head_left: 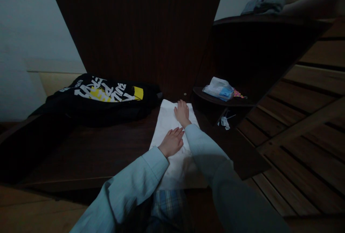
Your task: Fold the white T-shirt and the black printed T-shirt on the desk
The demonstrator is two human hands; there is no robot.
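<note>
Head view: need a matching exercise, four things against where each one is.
Things
1. white cloth
2. black printed garment
3. plastic packet
4. right hand

Places
a. on the small rounded shelf to the right
b. palm down on the far end of the cloth
c. spread flat on the dark table, at its near edge
d. lying at the left rear of the table

Pairs: 1-c, 2-d, 3-a, 4-b
</note>
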